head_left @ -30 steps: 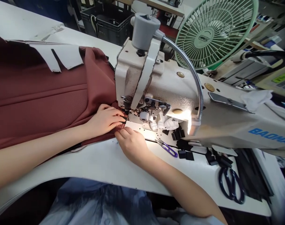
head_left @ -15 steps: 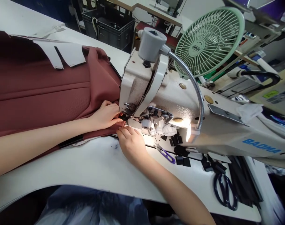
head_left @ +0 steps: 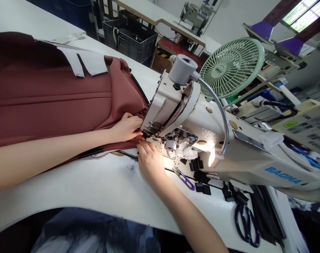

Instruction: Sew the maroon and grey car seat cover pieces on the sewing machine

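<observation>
Both hands are down at the needle end of the sewing machine [head_left: 202,133]. The left hand [head_left: 126,127] lies palm-down on the reddish-brown fabric [head_left: 51,98], fingers stretched toward the presser foot, fingertips touching the cloth's edge right at the foot; it presses flat, nothing pinched that I can make out. The right hand [head_left: 149,160] sits just in front of it on the white tabletop [head_left: 96,186], fingers curled at the fabric's near edge; whether it nips the hem or only rests on it, I cannot tell. The two hands nearly meet at the foot.

The fabric spreads away from the grip toward the tabletop's left edge and far side, with pale pattern pieces [head_left: 83,63] lying on it near the far edge. A dark strip [head_left: 91,152] peeks out under its near edge, beneath the left forearm.

On the machine's arm, blue lettering reads "BAOMA" [head_left: 282,174]. The lamp on its gooseneck [head_left: 220,112] throws light on the bed. Right of the right hand: purple thread snips [head_left: 184,177], small black cut pieces [head_left: 202,175], and dark-handled scissors [head_left: 245,225] toward the tabletop's near right corner. A green fan [head_left: 230,68] stands behind; its hub label is too small to read.
</observation>
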Action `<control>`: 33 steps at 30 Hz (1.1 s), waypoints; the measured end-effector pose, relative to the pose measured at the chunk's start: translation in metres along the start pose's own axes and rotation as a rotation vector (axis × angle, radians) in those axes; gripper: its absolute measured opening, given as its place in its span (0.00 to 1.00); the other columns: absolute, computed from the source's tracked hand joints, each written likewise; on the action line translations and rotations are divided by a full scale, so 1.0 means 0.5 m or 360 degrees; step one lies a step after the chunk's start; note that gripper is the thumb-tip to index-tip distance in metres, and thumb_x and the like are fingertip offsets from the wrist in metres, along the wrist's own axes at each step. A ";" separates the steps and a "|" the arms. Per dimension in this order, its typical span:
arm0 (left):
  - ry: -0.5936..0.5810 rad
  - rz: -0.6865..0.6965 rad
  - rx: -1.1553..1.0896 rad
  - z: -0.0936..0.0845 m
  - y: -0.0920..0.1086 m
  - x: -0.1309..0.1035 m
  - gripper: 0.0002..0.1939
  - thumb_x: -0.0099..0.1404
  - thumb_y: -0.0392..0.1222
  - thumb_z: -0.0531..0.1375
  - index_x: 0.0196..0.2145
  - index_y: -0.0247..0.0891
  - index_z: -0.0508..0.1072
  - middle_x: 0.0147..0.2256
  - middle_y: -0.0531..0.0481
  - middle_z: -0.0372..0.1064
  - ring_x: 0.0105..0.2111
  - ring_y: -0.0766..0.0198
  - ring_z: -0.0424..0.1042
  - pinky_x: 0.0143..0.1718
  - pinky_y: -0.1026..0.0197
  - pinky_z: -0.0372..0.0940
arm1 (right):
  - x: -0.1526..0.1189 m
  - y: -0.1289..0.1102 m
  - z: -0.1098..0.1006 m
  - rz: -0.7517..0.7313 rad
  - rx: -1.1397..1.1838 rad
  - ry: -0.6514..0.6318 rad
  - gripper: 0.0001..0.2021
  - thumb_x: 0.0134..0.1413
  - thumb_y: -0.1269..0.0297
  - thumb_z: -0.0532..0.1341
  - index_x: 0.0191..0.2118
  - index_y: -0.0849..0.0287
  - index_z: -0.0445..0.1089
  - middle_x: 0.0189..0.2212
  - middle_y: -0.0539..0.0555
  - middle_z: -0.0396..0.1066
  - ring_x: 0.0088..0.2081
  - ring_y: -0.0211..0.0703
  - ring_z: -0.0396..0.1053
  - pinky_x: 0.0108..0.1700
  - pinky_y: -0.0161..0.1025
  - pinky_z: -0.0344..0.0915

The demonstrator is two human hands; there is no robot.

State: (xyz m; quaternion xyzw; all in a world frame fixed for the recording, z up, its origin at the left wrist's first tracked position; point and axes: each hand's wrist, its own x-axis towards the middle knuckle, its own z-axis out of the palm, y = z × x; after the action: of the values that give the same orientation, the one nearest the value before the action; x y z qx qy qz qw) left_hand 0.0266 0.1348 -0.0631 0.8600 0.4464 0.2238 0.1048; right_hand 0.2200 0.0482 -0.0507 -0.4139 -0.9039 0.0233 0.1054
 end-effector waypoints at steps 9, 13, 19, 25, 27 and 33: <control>-0.0026 0.0016 -0.0155 -0.013 0.015 -0.012 0.08 0.68 0.41 0.58 0.32 0.37 0.70 0.35 0.50 0.71 0.39 0.57 0.69 0.43 0.52 0.50 | -0.005 0.003 0.006 -0.0101 0.0116 0.0219 0.13 0.63 0.74 0.55 0.49 0.61 0.73 0.49 0.59 0.77 0.53 0.48 0.70 0.53 0.44 0.69; -0.0041 0.0014 -0.0147 -0.011 0.012 -0.011 0.04 0.68 0.38 0.58 0.34 0.37 0.71 0.39 0.48 0.72 0.42 0.56 0.68 0.45 0.52 0.50 | 0.000 0.009 0.011 -0.0111 0.0160 0.0264 0.15 0.61 0.76 0.55 0.50 0.61 0.72 0.48 0.60 0.77 0.51 0.49 0.70 0.53 0.45 0.70; -0.0063 -0.0034 -0.0165 -0.011 0.009 -0.007 0.05 0.68 0.40 0.59 0.35 0.37 0.72 0.41 0.48 0.72 0.44 0.56 0.68 0.47 0.52 0.50 | 0.007 0.018 0.014 -0.0142 0.0200 0.0376 0.15 0.60 0.77 0.55 0.49 0.59 0.72 0.48 0.58 0.77 0.49 0.50 0.71 0.50 0.47 0.71; -0.0092 -0.0093 -0.0213 -0.020 0.019 -0.004 0.07 0.66 0.41 0.60 0.32 0.36 0.70 0.37 0.47 0.71 0.41 0.56 0.68 0.47 0.52 0.50 | 0.007 0.012 0.009 -0.0119 0.0238 0.0370 0.15 0.62 0.75 0.54 0.50 0.58 0.72 0.48 0.58 0.76 0.48 0.51 0.71 0.52 0.49 0.71; -0.0110 -0.0123 -0.0252 -0.029 0.028 -0.009 0.07 0.65 0.41 0.59 0.31 0.35 0.69 0.36 0.47 0.70 0.40 0.57 0.68 0.46 0.53 0.51 | 0.004 0.008 0.004 -0.0119 0.0251 0.0390 0.16 0.62 0.75 0.54 0.52 0.58 0.71 0.49 0.59 0.76 0.48 0.51 0.71 0.52 0.49 0.70; -0.0431 -0.0083 -0.0497 -0.128 0.070 -0.154 0.03 0.58 0.35 0.58 0.27 0.37 0.69 0.31 0.51 0.73 0.34 0.61 0.70 0.41 0.62 0.60 | -0.019 0.005 -0.010 -0.0223 0.0295 0.0452 0.13 0.60 0.77 0.52 0.43 0.57 0.71 0.40 0.58 0.75 0.43 0.48 0.70 0.47 0.43 0.68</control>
State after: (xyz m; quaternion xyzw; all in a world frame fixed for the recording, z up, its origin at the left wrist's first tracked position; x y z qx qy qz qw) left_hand -0.0172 0.0503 -0.0161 0.8437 0.4102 0.1700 0.3016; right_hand 0.2291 0.0426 -0.0476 -0.3375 -0.9006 0.0405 0.2709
